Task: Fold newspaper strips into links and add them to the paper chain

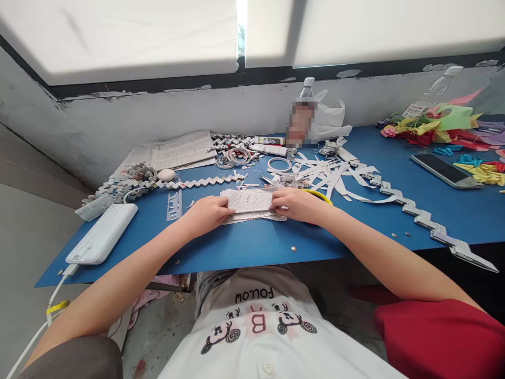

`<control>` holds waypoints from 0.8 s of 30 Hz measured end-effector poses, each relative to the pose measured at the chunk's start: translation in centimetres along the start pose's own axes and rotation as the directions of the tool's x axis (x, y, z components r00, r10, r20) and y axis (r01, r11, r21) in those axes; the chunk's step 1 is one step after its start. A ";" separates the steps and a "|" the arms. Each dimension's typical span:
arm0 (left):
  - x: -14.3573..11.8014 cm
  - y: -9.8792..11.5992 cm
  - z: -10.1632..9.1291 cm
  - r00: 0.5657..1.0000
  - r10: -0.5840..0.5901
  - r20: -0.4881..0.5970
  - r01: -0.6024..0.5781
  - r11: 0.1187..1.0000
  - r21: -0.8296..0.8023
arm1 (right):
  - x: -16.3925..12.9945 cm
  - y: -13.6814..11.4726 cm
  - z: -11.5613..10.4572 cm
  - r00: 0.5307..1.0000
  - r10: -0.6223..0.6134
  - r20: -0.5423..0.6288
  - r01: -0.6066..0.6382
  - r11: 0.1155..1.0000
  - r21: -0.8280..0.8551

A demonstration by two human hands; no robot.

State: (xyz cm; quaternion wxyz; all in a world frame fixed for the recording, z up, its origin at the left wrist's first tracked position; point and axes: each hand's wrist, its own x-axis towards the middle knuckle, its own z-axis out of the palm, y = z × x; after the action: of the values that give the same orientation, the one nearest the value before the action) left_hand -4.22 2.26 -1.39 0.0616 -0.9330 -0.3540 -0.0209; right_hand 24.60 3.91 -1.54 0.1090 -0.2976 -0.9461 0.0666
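My two bare forearms reach forward from the bottom corners and angle inward to meet at the middle of the blue table [244, 245]; far left on the table lies a white power bank [103, 232] with a cable running off the edge, and behind it a heap of folded paper links [126, 184] and a clear ruler [174, 204]; my left hand [208, 211] lies palm down, fingers loosely curled, its fingertips pressing on the left edge of a newspaper strip [248, 202]; the strip lies flat at the table's centre, on top of a few more printed pieces; my right hand [298, 204] lies palm down too, fingers bent, gripping the strip's right edge; whether thumb and finger pinch it I cannot tell; just behind that hand curves a yellow ring [321, 196]; further right lie loose cut paper strips [335, 176], a long folded zigzag chain [424, 218], a phone [445, 171] and bright coloured paper [450, 123].
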 end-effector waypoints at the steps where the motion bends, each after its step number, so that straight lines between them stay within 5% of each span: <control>1: -0.1 0.4 -0.3 0.999 0.036 -0.003 -0.035 0.999 0.031 | 0.0 -0.1 -0.1 1.000 -0.001 0.021 0.001 1.000 0.006; 4: -0.3 1.3 -0.9 0.999 0.035 -0.023 -0.034 0.999 0.034 | 0.1 -0.4 -0.4 0.997 0.059 0.054 -0.064 0.992 0.108; 11: 0.7 1.4 -0.4 0.970 -0.241 0.020 0.237 0.930 -0.280 | 0.8 -0.3 -0.1 0.946 0.314 0.083 -0.321 0.863 0.391; 15: 0.6 1.4 0.0 0.984 -0.177 -0.007 0.171 0.956 -0.237 | 0.5 -0.1 0.6 0.979 0.200 0.033 -0.201 0.936 0.290; 20: -0.3 2.4 -0.3 0.998 0.057 0.001 -0.056 0.988 0.142 | -0.6 -0.6 1.2 0.998 -0.017 -0.054 0.016 1.000 -0.018; 24: -1.1 3.8 -0.9 0.996 0.084 0.033 -0.090 0.957 0.277 | -1.3 -1.6 1.5 0.995 -0.097 -0.030 0.092 0.985 -0.149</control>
State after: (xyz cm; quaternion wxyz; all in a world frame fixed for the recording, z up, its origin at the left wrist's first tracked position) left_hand -2.51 -1.38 -0.94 0.1890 -0.9299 -0.3126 0.0417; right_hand 24.39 1.77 -2.94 0.1075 -0.2609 -0.9592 -0.0144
